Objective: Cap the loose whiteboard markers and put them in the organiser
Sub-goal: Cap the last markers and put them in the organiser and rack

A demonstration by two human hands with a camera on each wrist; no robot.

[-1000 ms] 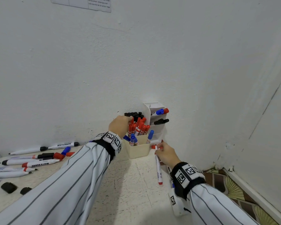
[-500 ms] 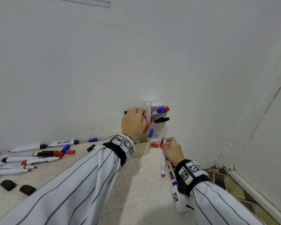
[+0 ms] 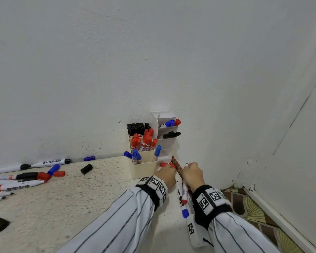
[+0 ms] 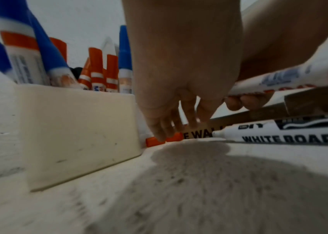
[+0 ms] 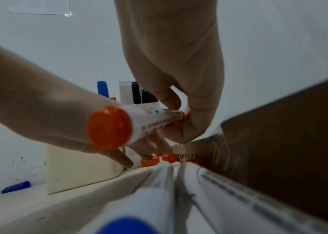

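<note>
A cream organiser [image 3: 144, 169] packed with capped red, blue and black markers stands in the wall corner. Two loose red caps [image 3: 162, 164] lie on the table just right of it. My left hand [image 3: 169, 166] reaches down there, and its straight fingertips [image 4: 162, 137] touch one red cap [image 4: 152, 142]. Close beside it, my right hand [image 3: 190, 167] grips an uncapped red marker [image 3: 184, 192] with the tip pointing up. In the right wrist view that marker's orange end [image 5: 109, 127] faces the camera and the fingers [image 5: 181, 126] curl round its barrel.
An uncapped black marker [image 4: 279, 134] and a blue-ended marker [image 3: 185, 213] lie under my right wrist beside a brown box [image 3: 177, 167] at the wall. Several uncapped markers [image 3: 22, 183] and loose caps [image 3: 86, 168] lie at the left. Patterned floor [image 3: 254, 207] shows past the table's right edge.
My left hand came off the top of the organiser and dropped to the red caps at its right side. The right hand stayed near the corner, turning its marker more upright.
</note>
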